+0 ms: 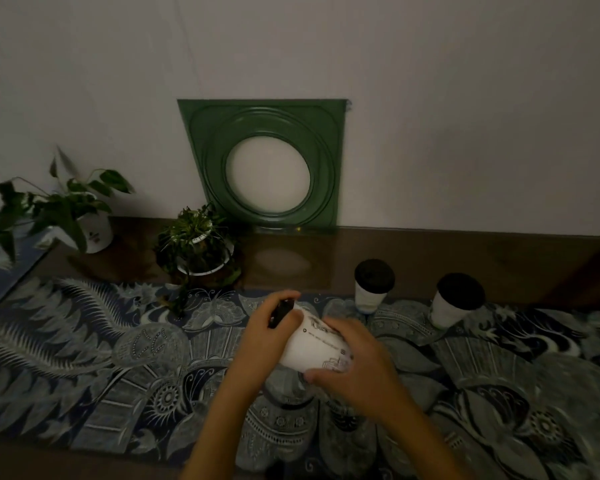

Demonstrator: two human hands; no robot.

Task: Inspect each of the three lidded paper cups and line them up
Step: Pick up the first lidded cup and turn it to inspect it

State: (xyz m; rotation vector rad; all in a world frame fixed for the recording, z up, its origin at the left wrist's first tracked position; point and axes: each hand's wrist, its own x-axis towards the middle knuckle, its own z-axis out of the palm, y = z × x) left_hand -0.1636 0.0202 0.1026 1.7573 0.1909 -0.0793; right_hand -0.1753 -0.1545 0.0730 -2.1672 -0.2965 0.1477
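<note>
A white paper cup (309,344) with a black lid is tilted on its side above the patterned cloth, lid end pointing up and left. My left hand (271,336) grips its lid end and my right hand (355,365) wraps its base end. Two more white cups with black lids stand upright beyond: the middle cup (373,285) at the cloth's far edge and the right cup (456,299) a little to its right. Both standing cups are apart from my hands.
A dark blue patterned cloth (84,358) covers the wooden table. Two potted plants stand at the back left: one in a white pot (94,230), one bushy (198,244). A green square frame with a round opening (267,164) leans on the wall.
</note>
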